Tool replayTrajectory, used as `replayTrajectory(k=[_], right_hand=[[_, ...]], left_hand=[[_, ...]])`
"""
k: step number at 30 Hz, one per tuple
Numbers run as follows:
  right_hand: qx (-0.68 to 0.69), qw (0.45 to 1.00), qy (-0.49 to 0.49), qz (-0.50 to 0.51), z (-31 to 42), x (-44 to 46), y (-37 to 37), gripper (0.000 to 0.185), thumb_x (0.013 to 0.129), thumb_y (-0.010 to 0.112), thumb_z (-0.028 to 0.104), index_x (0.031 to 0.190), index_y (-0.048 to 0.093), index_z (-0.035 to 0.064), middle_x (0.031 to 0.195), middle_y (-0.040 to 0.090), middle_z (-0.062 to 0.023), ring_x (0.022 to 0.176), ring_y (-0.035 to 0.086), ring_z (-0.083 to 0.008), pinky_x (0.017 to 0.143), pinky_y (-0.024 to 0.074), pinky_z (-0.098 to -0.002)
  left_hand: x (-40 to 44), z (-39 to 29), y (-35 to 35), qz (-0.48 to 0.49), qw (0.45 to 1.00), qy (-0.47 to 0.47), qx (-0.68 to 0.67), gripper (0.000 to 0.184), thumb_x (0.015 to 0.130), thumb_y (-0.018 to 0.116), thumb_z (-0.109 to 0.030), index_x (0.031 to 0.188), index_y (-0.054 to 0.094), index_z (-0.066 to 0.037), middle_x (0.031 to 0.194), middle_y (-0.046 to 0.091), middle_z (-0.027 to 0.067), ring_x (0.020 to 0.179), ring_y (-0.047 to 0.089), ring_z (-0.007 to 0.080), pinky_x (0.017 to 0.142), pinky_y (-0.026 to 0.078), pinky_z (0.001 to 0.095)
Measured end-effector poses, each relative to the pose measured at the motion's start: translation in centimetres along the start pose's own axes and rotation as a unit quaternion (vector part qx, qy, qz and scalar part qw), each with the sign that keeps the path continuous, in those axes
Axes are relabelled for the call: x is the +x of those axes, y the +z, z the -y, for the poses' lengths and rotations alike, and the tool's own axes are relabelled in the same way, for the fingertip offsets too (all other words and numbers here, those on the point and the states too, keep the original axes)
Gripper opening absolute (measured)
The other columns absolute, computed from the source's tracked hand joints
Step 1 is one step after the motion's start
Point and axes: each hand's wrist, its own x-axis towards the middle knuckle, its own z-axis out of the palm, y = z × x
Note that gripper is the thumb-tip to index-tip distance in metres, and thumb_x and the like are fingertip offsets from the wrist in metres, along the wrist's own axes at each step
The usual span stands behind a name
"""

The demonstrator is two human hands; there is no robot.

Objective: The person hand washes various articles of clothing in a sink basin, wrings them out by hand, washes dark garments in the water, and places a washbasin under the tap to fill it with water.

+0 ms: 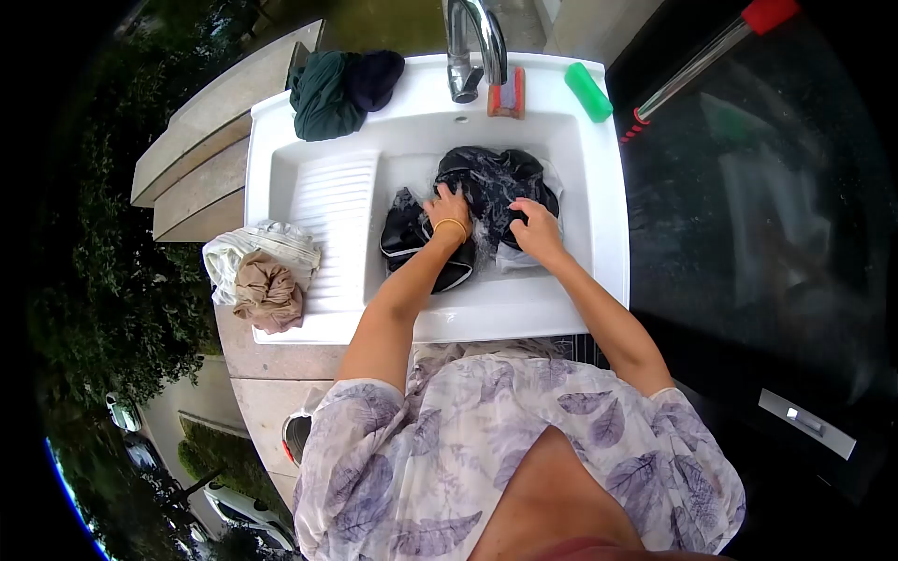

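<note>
Wet black cloth (491, 178) lies bunched in the basin of a white sink (449, 323). My left hand (447, 210), with a yellow band at the wrist, rests on the cloth at its left side, fingers apart. A black piece with white piping (400, 232) lies under and beside that wrist. My right hand (535, 229) is at the right part of the black cloth, its fingers curled in and pressed together on a bit of it. White cloth (516, 259) shows beneath the black cloth near the right hand.
A chrome faucet (493, 51) rises at the back rim, beside a red-edged sponge (506, 93). A green bar (588, 92) lies at the right corner. Dark green cloth (323, 98) sits at the back left. White cloth (299, 245) and beige cloth (268, 292) lie over the left edge, by the ribbed washboard (339, 224).
</note>
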Motion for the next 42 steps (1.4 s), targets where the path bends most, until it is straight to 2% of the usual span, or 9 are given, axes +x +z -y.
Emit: replayTrajectory(k=[5,9,17,22,25,29,35,40,42], right_hand=[[0.135,0.986,0.101,-0.002,-0.1,-2.0,-3.2,0.026,0.073,0.055,0.009,0.097,0.062,0.0000,0.088,0.065,-0.0155,0.083,0.062,-0.0243,0.075,0.0475,-0.0313],[0.205,0.962,0.176,0.026,0.7,-3.3,-5.3,0.021,0.077,0.055,0.009,0.093,0.063,-0.0010,0.083,0.065,-0.0109,0.073,0.061,-0.0162,0.066,0.0474,-0.0283],[0.284,0.935,0.200,0.071,1.3,-3.0,-6.8,0.021,0.078,0.051,0.010,0.094,0.061,0.0022,0.089,0.062,-0.0054,0.078,0.055,-0.0108,0.064,0.0433,-0.0241],[0.329,0.923,0.193,0.060,1.9,-2.8,-7.1,0.022,0.080,0.050,0.010,0.095,0.061,0.0003,0.084,0.062,-0.0050,0.072,0.056,-0.0111,0.059,0.0435,-0.0236],[0.340,0.915,0.207,0.070,1.7,-2.7,-6.8,0.022,0.080,0.049,0.010,0.096,0.060,0.0006,0.084,0.062,-0.0052,0.073,0.056,-0.0113,0.059,0.0447,-0.0238],[0.337,0.911,0.219,0.093,1.8,-3.2,-6.6,0.020,0.080,0.049,0.010,0.095,0.060,0.0018,0.087,0.062,-0.0055,0.075,0.056,-0.0112,0.061,0.0456,-0.0245],[0.352,0.882,0.288,0.123,1.4,-3.5,-6.6,0.024,0.082,0.050,0.014,0.103,0.055,0.0022,0.099,0.059,-0.0099,0.085,0.057,-0.0165,0.069,0.0500,-0.0324],[0.416,0.822,0.366,0.135,1.1,-3.4,-4.4,0.048,0.083,0.055,0.025,0.122,0.039,0.0013,0.125,0.040,-0.0198,0.103,0.050,-0.0358,0.078,0.0493,-0.0533],[0.463,0.779,0.394,0.155,1.6,-3.3,-4.0,0.061,0.081,0.057,0.030,0.129,0.030,0.0024,0.133,0.027,-0.0226,0.112,0.041,-0.0426,0.080,0.0458,-0.0595]], left_hand=[[-1.1,4.8,-3.6,0.002,1.000,-0.008,0.025,0.046,0.076,0.057,-0.011,0.118,0.046,-0.026,0.114,0.052,0.0167,0.097,0.059,0.0322,0.095,0.029,0.0492],[0.6,6.3,-9.3,-0.091,0.967,-0.134,-0.196,0.038,0.070,0.053,-0.006,0.105,0.060,-0.019,0.092,0.064,0.0186,0.094,0.060,0.0314,0.089,0.038,0.0423],[-5.5,2.3,-30.0,-0.151,0.770,0.112,-0.610,0.049,0.059,0.047,0.013,0.105,0.057,0.000,0.080,0.060,0.0074,0.068,0.056,0.0136,0.062,0.045,0.0221],[-11.1,-1.1,-37.2,-0.237,0.757,0.228,-0.565,0.064,0.059,0.041,0.019,0.117,0.051,-0.005,0.089,0.060,0.0100,0.078,0.059,0.0161,0.069,0.046,0.0220],[-12.3,-2.2,-38.5,-0.236,0.683,0.294,-0.625,0.064,0.053,0.042,0.013,0.115,0.050,-0.002,0.090,0.061,0.0085,0.076,0.057,0.0118,0.066,0.045,0.0214],[-11.6,-0.7,-35.4,-0.263,0.735,0.362,-0.509,0.066,0.059,0.042,0.017,0.119,0.050,-0.008,0.082,0.059,0.0064,0.077,0.056,0.0127,0.068,0.043,0.0204],[-12.8,3.0,-25.3,-0.149,0.833,0.249,-0.470,0.081,0.053,0.032,0.019,0.129,0.043,-0.009,0.093,0.056,0.0084,0.082,0.053,0.0153,0.075,0.040,0.0188],[-13.4,6.9,-19.7,-0.270,0.839,-0.043,-0.470,0.067,0.061,0.039,0.017,0.126,0.042,0.000,0.088,0.055,0.0107,0.077,0.055,0.0156,0.071,0.043,0.0192],[-11.7,10.1,-18.0,-0.279,0.770,-0.160,-0.551,0.058,0.064,0.045,0.015,0.121,0.042,0.004,0.088,0.057,0.0132,0.074,0.058,0.0186,0.068,0.047,0.0238]])
